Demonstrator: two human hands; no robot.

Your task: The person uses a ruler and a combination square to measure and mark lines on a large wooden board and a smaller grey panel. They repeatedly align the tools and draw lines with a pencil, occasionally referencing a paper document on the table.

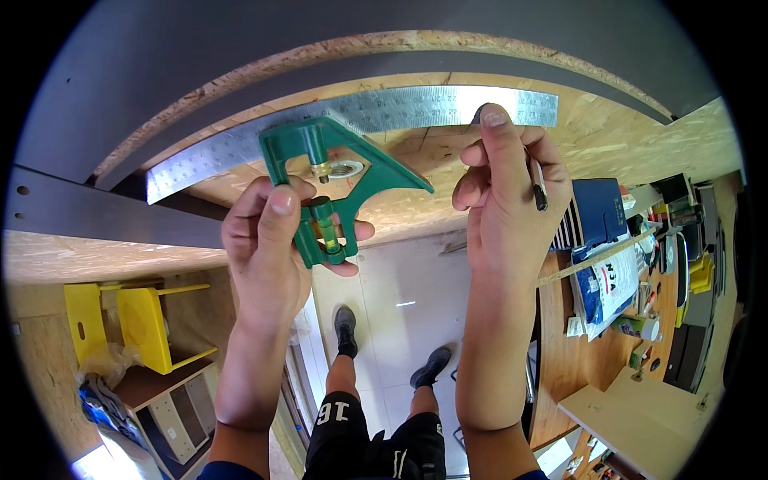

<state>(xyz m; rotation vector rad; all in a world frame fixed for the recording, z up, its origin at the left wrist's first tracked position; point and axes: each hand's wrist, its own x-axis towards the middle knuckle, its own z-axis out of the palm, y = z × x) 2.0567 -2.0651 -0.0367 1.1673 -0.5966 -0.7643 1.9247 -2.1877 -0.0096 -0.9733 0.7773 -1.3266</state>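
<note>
A green square head (348, 210) is gripped by the left hand (272, 232), the thumb pressed on its near side and fingertips showing beyond its lower edge. The square head is set at the lower edge of a steel ruler (384, 110), left of the ruler's middle, its pointed corner turned to the right. A yellow-green vial (328, 232) is seen near its lower end, and a brass screw (321, 170) is seen in its opening.

The ruler is stretched from left to right in front of a chipboard (624, 148) surface, below a grey panel (240, 72) with a raw edge (its curve is lent by the fisheye lens). A dark pen (539, 188) is held between the fingers of the right hand (508, 168), which is raised before the ruler's right part. The ruler is overlapped there by the thumb tip; whether it is touched cannot be told.

Below, a pale floor (400, 280) is stood on in dark shoes (346, 328), and black shorts (340, 424) are worn. On the right, a wooden desk (592, 368) is covered in part by a dark blue folder (600, 212) and a white-and-blue packet (612, 284). On the left, a yellow chair (144, 328) is seen above a brown-topped cabinet (176, 416).
</note>
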